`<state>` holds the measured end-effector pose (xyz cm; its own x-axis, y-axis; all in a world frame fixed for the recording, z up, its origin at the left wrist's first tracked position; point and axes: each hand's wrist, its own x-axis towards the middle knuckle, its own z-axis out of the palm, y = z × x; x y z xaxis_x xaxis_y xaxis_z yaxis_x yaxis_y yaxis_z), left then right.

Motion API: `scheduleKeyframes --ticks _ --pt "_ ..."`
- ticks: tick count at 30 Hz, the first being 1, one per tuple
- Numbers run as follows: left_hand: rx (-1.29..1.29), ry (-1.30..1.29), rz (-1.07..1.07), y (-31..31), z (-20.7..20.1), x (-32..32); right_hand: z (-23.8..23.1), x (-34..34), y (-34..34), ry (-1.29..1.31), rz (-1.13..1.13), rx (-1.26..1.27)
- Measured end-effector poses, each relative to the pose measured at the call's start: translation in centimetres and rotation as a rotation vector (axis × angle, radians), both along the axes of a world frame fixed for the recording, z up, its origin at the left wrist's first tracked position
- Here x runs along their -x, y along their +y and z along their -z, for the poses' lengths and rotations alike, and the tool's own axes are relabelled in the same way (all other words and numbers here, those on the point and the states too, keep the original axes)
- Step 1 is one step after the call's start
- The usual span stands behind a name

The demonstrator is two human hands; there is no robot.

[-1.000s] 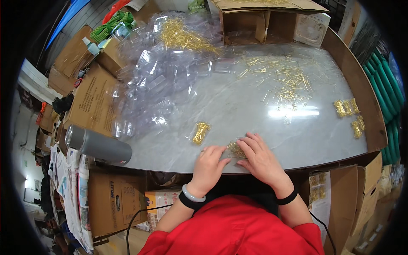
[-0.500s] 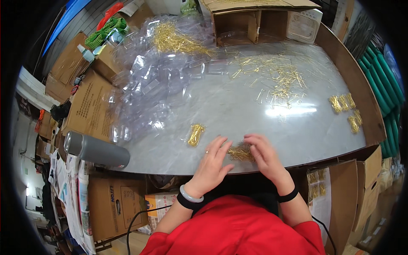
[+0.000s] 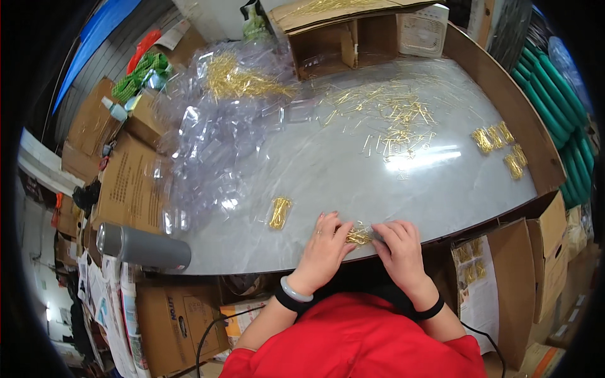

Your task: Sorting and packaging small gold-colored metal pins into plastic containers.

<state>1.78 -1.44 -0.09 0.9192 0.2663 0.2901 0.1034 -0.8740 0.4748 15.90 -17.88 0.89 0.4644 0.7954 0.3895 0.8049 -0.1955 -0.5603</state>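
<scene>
Grey and faintly marbled, a table (image 3: 309, 173) fills the middle of the scene, its near edge just in front of the person's red shirt (image 3: 353, 340). At that edge, the left hand (image 3: 322, 253) is half open with its fingers bent, the fingertips and thumb at the left end of a bundle of gold wire pieces (image 3: 358, 236). The right hand (image 3: 401, 252) is likewise half curled at the bundle's right end (how firmly either hand grips, I cannot tell). So the bundle lies between the two hands, low over the near part of the table. Each wrist has a black band, and the left also wears a pale bangle (image 3: 295, 290).

Just left of the left hand and a little farther off, a filled clear packet (image 3: 278, 213) lies on the table, with more gold wire inside. Farther out, loose wire pieces (image 3: 406, 116) are scattered over the far part. Small gold bundles (image 3: 498, 137) sit together on the right, near a cardboard wall (image 3: 541, 120). Far left, a heap of clear plastic packs (image 3: 217, 135) carries a gold pile (image 3: 236, 79) on top. A grey bottle (image 3: 154, 247) is at the near left; at the far edge are an open cardboard box (image 3: 321, 60) and a white fan (image 3: 421, 31).
</scene>
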Motion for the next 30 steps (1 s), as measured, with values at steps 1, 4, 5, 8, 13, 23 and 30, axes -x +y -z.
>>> scheduleKeyframes --ticks 1,4,5,8,13,23,30 --pt "-0.008 -0.013 -0.03 -0.3 0.4 0.2 0.3 -0.4 0.1 0.003 -0.011 0.003" --pt "-0.02 -0.05 -0.091 -1.1 0.6 0.2 0.7 0.0 0.8 0.119 0.002 -0.097" --pt "-0.013 -0.066 -0.094 -1.3 0.4 0.1 0.9 0.3 1.2 0.173 0.015 -0.149" --pt "-0.021 -0.09 -0.085 -1.2 0.3 -0.1 1.5 2.4 3.0 0.23 0.003 -0.277" --pt "-0.017 -0.06 -0.096 -0.8 0.6 0.4 1.8 2.6 4.7 0.569 -0.163 -0.377" --pt "0.063 -0.056 0.055 0.4 0.1 0.5 0.5 -0.5 1.3 -0.056 -0.082 -0.039" --pt "0.054 -0.025 0.009 -0.4 0.1 0.6 1.1 1.4 3.6 0.161 0.002 -0.214"
